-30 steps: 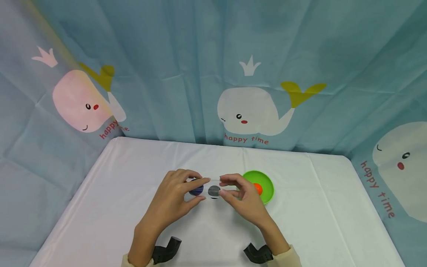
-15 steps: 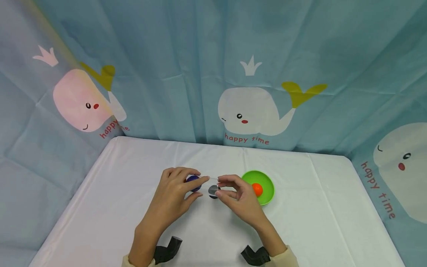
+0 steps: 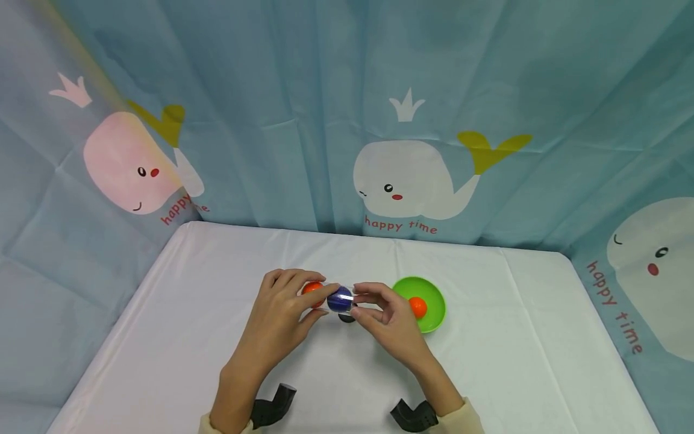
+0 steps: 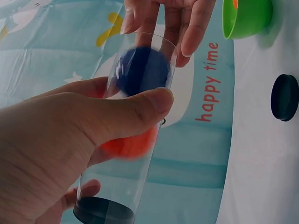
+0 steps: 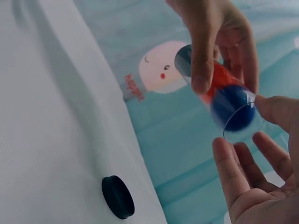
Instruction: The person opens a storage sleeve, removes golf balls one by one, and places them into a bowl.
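Observation:
A clear tube [image 4: 114, 179] is held aslant above the table by my left hand [image 3: 284, 307], thumb on one side and fingers on the other. Inside it, a blue ball [image 3: 340, 299] lies near the uncapped end, with an orange ball [image 5: 223, 79] behind it, partly covered by the left fingers. A black cap [image 4: 103, 211] closes the tube's other end. My right hand [image 3: 393, 316] is cupped at the uncapped mouth, its fingertips right at the rim. Below the tube, a loose black lid [image 5: 117, 197] lies on the white table.
Right behind my right hand stands a green bowl [image 3: 438, 304] with another orange ball [image 3: 417, 307] in it. A white cloth covers the table [image 3: 515, 349]. Blue curtains [image 3: 303, 157] with whale prints rise at the back and sides. Black mounts [image 3: 273, 407] sit on both wrists.
Inside the tube, the blue ball has slid right toward the uncapped end, and the orange ball has come into sight behind it. Both hands have shifted only slightly.

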The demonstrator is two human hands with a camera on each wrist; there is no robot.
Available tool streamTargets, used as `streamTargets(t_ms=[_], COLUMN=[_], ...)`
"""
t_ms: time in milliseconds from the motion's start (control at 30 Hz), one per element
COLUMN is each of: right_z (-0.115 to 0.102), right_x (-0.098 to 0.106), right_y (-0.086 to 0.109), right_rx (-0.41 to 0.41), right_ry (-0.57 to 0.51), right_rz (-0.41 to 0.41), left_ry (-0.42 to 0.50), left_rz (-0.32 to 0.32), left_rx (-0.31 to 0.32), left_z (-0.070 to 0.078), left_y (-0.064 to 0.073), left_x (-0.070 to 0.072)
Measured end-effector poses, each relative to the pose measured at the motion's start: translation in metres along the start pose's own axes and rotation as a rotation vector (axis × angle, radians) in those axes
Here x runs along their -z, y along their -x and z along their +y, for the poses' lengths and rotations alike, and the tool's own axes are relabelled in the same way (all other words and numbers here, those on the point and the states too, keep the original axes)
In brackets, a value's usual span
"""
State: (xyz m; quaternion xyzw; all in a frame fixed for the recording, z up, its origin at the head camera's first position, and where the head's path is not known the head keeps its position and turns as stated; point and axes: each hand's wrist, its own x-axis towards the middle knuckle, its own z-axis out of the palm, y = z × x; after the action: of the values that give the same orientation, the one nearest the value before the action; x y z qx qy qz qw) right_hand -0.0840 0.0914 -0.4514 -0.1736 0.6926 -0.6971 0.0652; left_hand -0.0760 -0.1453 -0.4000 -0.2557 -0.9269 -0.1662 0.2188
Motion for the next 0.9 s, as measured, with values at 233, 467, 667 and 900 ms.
streamTargets(t_ms=[233,467,667,900], right_z=[-0.004,-0.009,-0.010,-0.012], right_x=[-0.001,0.007,0.009,0.010], right_y=[0.001,0.003,0.004,0.004], right_rx=[-0.070,-0.067,-0.060,-0.036], right_ry=[0.022,0.018,0.024,0.022], right_rz=[0.006,0.013,0.029,0.045], left_ry=[0.007,0.035,0.082,0.117], left_rz=[-0.006,-0.015,-0.032,-0.035], left_rx=[0.019,0.051,0.072,0.061], left_z=[-0.002,-0.006,-0.007,-0.009], left_y=[0.001,0.002,0.002,0.003], left_x=[0.001,0.003,0.003,0.002])
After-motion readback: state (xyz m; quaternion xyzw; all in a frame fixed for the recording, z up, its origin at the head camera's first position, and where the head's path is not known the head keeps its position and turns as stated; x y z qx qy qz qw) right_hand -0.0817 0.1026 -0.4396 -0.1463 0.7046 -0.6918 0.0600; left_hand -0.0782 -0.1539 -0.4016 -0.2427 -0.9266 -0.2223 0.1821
